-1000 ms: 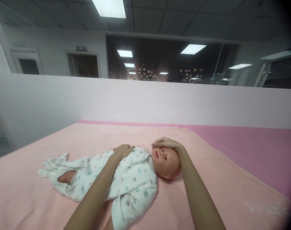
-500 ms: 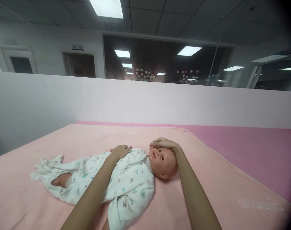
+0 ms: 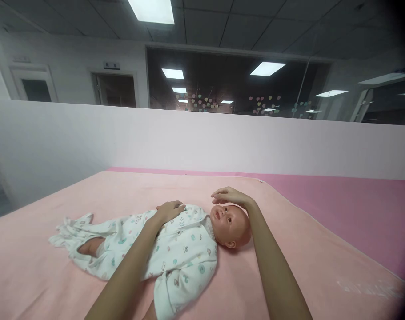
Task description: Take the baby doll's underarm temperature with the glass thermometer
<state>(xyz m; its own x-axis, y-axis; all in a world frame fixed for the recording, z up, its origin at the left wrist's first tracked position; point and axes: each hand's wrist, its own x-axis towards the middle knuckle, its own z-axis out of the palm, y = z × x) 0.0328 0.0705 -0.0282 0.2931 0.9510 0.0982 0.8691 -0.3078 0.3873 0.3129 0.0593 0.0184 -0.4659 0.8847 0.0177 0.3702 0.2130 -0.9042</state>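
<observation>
A baby doll (image 3: 230,224) lies on its back on a pink blanket (image 3: 289,266), its head to the right and its legs to the left. It wears a white patterned outfit (image 3: 185,249) with an opening at one leg, where the doll's limb shows. My left hand (image 3: 170,211) rests flat on the doll's chest and belly, fingers stretched out. Over the far side of the doll's head hovers my right hand (image 3: 231,195), its fingers loosely curved and apart, with a small gap above the face.
A white partition wall (image 3: 195,142) runs behind the blanket. A brighter pink mat (image 3: 338,213) shows past the blanket's edge on the right. Beyond the wall are a doorway (image 3: 115,91) and a dark window (image 3: 235,84) with heart stickers.
My right hand has lifted slightly off the doll's head, opening a gap. My left hand stays on the doll's torso. The whole view has shifted a little.
</observation>
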